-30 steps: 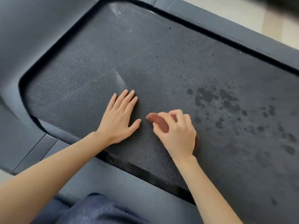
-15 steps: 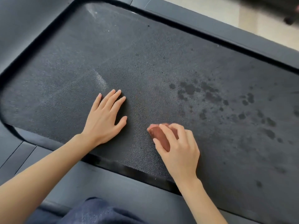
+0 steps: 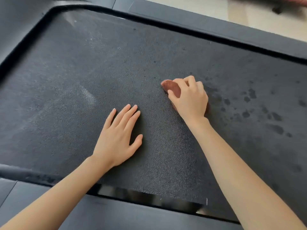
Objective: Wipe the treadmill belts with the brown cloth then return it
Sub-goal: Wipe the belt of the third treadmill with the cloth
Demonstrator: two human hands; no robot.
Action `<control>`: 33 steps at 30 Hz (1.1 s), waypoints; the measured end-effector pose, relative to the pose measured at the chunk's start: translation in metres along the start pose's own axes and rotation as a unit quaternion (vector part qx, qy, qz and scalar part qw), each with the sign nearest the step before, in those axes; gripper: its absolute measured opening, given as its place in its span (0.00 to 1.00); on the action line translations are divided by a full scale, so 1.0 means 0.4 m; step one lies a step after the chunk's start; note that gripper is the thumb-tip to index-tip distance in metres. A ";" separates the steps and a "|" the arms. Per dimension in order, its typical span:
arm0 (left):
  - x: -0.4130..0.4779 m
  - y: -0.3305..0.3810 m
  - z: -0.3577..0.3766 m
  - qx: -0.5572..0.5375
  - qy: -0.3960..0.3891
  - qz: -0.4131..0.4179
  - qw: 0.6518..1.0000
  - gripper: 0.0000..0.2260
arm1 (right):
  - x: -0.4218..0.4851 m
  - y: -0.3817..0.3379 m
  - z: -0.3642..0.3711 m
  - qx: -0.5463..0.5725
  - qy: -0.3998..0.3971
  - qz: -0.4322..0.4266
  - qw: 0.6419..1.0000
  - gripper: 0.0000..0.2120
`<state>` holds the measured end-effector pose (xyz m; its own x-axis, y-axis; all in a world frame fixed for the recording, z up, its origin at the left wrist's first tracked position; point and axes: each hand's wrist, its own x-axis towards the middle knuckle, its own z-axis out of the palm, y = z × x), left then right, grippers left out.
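The dark textured treadmill belt (image 3: 83, 72) fills most of the head view. My right hand (image 3: 191, 98) grips a bunched brown cloth (image 3: 172, 87) and presses it on the belt at centre right; only the cloth's left end shows past my fingers. My left hand (image 3: 119, 138) lies flat on the belt with straight fingers, lower and to the left of the cloth. Dark wet spots (image 3: 249, 103) dot the belt to the right of the cloth.
Grey side rails frame the belt: one along the far edge (image 3: 199, 22), one along the near edge (image 3: 132, 216). Pale floor (image 3: 240, 14) lies beyond the far rail. A worn pale streak (image 3: 88, 97) marks the belt left of my hands.
My right hand has slid the cloth away from me, further up the belt, toward the wet spots. My left hand stays flat on the belt. The view has shifted.
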<state>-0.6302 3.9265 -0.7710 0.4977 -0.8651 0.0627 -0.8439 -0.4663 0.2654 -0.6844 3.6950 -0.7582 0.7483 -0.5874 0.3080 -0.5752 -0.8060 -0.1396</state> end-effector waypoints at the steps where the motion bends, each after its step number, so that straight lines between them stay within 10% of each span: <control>1: -0.001 0.000 0.000 0.002 -0.001 0.002 1.000 0.29 | -0.027 0.001 -0.010 0.002 0.006 -0.011 1.000 0.14; 10: 0.015 0.015 0.014 0.009 -0.010 0.055 0.998 0.29 | -0.477 0.028 -0.139 0.047 0.033 -0.039 0.998 0.11; 21: 0.061 0.089 0.037 0.012 -0.029 0.134 0.990 0.31 | -0.132 0.094 -0.065 -0.032 0.006 0.100 0.994 0.16; 33: 0.066 0.020 0.022 0.010 -0.048 0.204 0.978 0.31 | -0.523 0.101 -0.193 -0.033 0.037 0.040 0.998 0.11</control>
<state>-0.6255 3.8985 -0.7757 0.0976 -0.9929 0.0683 -0.9725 -0.0805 0.2184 -0.8897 3.7911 -0.7556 0.6737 -0.6412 0.3673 -0.6547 -0.7484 -0.1057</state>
